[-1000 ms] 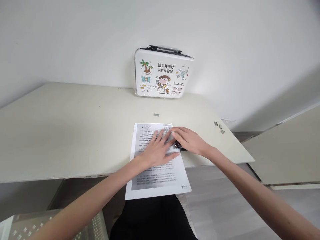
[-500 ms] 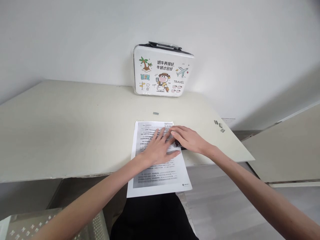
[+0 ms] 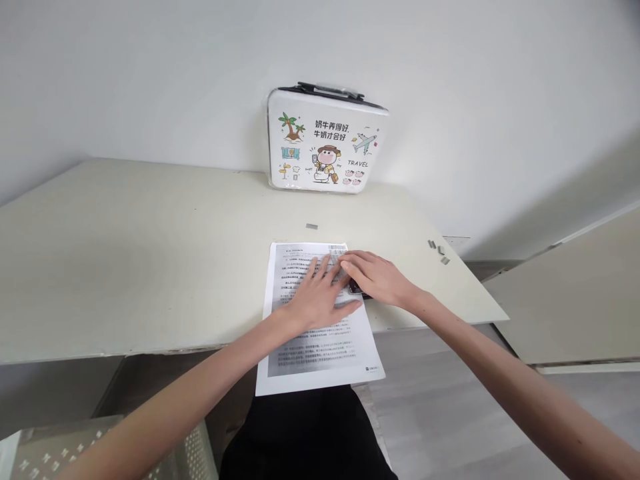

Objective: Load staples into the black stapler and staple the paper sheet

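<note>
Printed paper sheets [image 3: 310, 381] lie at the table's front edge, their lower part hanging past it toward my lap. My left hand [image 3: 320, 303] rests flat on the print with its fingers spread. Over the right edge of the paper, my right hand [image 3: 383, 279] is closed on a dark stapler [image 3: 356, 287], pressing down from above. Most of the stapler is hidden under the palm and fingers. The fingertips of both hands nearly meet near the paper's top right.
A white cartoon-printed case [image 3: 327, 140] with a black handle stands against the wall. One grey staple strip [image 3: 312, 227] lies beyond the paper, and several short staple pieces [image 3: 441, 251] lie near the table's right edge. A perforated plastic basket [image 3: 193, 453] sits below left.
</note>
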Motion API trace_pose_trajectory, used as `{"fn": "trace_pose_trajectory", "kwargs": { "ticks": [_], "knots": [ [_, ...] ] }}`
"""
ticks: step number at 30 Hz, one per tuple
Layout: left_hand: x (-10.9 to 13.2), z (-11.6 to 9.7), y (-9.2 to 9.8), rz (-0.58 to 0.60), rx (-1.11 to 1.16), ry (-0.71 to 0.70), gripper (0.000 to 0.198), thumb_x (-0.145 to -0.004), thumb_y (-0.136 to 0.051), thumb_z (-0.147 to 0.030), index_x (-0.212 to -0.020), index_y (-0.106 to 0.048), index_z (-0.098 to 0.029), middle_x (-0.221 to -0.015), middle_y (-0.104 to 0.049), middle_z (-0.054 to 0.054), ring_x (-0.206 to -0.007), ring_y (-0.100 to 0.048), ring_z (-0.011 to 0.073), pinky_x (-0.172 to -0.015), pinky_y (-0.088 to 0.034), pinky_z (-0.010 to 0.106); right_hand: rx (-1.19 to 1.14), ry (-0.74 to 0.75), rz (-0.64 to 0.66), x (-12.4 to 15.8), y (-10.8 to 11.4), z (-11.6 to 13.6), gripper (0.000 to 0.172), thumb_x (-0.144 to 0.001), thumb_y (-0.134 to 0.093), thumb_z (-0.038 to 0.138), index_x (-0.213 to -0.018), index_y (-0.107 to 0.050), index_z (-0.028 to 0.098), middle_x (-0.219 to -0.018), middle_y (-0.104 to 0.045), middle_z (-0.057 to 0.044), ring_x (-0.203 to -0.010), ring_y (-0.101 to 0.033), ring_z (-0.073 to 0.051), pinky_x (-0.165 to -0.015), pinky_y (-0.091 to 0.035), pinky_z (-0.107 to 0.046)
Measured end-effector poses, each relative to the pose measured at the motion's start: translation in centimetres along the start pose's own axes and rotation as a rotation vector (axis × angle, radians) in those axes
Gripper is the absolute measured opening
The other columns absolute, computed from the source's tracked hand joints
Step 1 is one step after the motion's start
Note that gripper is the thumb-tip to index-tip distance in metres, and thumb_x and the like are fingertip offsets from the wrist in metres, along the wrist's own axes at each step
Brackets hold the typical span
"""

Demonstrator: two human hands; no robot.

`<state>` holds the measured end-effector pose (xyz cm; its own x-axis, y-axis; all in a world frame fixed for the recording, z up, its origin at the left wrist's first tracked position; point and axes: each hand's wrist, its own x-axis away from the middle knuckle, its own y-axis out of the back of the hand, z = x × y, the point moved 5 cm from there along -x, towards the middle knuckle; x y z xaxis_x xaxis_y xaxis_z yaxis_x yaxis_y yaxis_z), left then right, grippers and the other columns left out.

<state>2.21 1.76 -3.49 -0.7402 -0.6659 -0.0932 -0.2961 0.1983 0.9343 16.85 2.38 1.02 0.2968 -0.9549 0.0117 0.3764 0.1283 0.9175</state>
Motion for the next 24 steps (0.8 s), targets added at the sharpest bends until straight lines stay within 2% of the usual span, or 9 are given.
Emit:
{"fn": "trace_pose_trajectory", "kwargs": {
  "ticks": [6, 11, 18, 21, 24],
  "knots": [
    [0.0, 0.1, -0.3, -0.035, -0.003, -0.004, 0.081, -0.102, -0.029, -0.075, -0.168, -0.026, -0.028, -0.178, -0.016, 0.004, -0.164, -0.002, 0.0379, -0.132, 0.001, 0.06, 0.088, 0.014, -0.01, -0.2, -0.3, 0.0, 0.056, -0.11, -0.021, 0.054, -0.143, -0.061, 0.031, -0.155, -0.058, -0.005, -0.145, -0.051, -0.029, -0.119, -0.041, -0.054],
    [0.1, -0.1, -0.1, -0.057, -0.018, 0.008, 0.085, -0.103, -0.027, -0.076, -0.168, -0.027, -0.021, -0.176, -0.022, 0.01, -0.164, -0.005, 0.0372, -0.132, -0.001, 0.058, 0.242, 0.015, 0.01, -0.4, -0.7, 0.5, 0.056, -0.11, -0.021, 0.044, -0.156, -0.05, 0.028, -0.165, -0.046, -0.01, -0.151, -0.044, -0.032, -0.119, -0.039, -0.059],
    [0.1, -0.2, -0.1, -0.046, -0.053, 0.007, 0.089, -0.102, -0.028, -0.076, -0.168, -0.024, -0.017, -0.172, -0.032, 0.013, -0.164, -0.007, 0.0342, -0.132, -0.001, 0.057, 0.356, 0.054, -0.081, -0.6, -1.9, 1.1, 0.054, -0.108, -0.027, 0.037, -0.155, -0.053, 0.026, -0.165, -0.045, -0.014, -0.149, -0.042, -0.04, -0.115, -0.038, -0.064],
    [0.1, -0.4, -0.1, -0.031, -0.063, 0.019, 0.089, -0.102, -0.029, -0.076, -0.168, -0.025, -0.017, -0.172, -0.032, 0.014, -0.164, -0.007, 0.0341, -0.132, -0.001, 0.057, 0.312, 0.058, -0.08, -0.5, -1.7, 1.3, 0.054, -0.109, -0.027, 0.04, -0.154, -0.053, 0.027, -0.163, -0.048, -0.013, -0.147, -0.045, -0.039, -0.115, -0.038, -0.064],
    [0.2, -0.5, 0.3, -0.026, -0.048, 0.016, 0.088, -0.102, -0.028, -0.076, -0.169, -0.02, -0.02, -0.175, -0.024, 0.01, -0.164, -0.005, 0.0334, -0.132, -0.002, 0.058, 0.121, 0.019, -0.117, 0.1, -0.5, 0.8, 0.054, -0.11, -0.023, 0.047, -0.152, -0.054, 0.031, -0.16, -0.052, -0.009, -0.144, -0.05, -0.033, -0.116, -0.042, -0.059]
  ]
}}
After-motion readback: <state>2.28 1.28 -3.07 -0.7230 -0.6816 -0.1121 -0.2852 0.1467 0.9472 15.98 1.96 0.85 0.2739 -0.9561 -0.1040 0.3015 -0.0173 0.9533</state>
